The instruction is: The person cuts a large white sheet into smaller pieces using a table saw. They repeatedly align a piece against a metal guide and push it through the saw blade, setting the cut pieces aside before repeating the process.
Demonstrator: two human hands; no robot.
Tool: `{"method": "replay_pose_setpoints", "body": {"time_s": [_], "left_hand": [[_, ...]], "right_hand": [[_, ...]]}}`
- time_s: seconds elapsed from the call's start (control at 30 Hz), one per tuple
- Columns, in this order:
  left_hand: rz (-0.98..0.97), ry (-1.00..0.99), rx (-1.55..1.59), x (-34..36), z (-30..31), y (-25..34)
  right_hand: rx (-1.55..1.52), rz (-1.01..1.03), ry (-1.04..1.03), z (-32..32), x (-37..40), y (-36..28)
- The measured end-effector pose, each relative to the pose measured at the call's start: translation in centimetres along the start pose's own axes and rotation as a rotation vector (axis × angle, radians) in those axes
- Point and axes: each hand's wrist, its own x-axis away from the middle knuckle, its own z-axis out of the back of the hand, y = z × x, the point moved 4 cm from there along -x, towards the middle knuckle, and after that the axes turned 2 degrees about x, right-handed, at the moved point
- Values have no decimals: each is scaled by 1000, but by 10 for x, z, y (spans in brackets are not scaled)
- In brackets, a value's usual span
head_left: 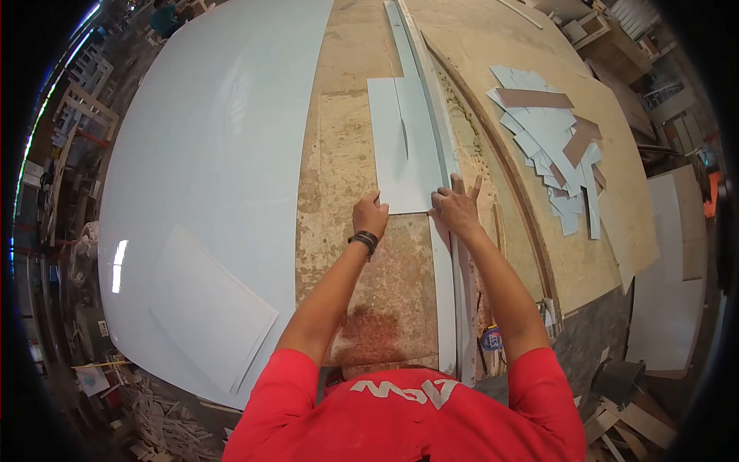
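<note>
A white laminate-like sheet lies on the worn wooden bench in front of me, with a narrow slit or gap running up its middle. My left hand is closed on its near left corner, a dark band round the wrist. At the near right corner, my right hand grips the sheet's edge between thumb and finger, its other fingers stretched over a long straight rail. The sheet's right side lies along this rail. A narrow white strip continues toward me beside the rail.
A large glossy white panel covers the left side, with smaller sheets on it. To the right, white and brown offcuts lie heaped on a board. A tape measure sits by my right forearm. Scraps litter the floor; a person is far left.
</note>
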Motion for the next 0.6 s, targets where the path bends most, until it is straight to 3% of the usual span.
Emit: {"method": "replay_pose_setpoints", "body": {"time_s": [0.47,0.6], "left_hand": [[-46,83,-67,-95,-10,6],[-33,66,-80,-115,-12,9]], "right_hand": [[40,-56,-100,-2,-90,27],[28,-37,-9,-2,-107,31]]}}
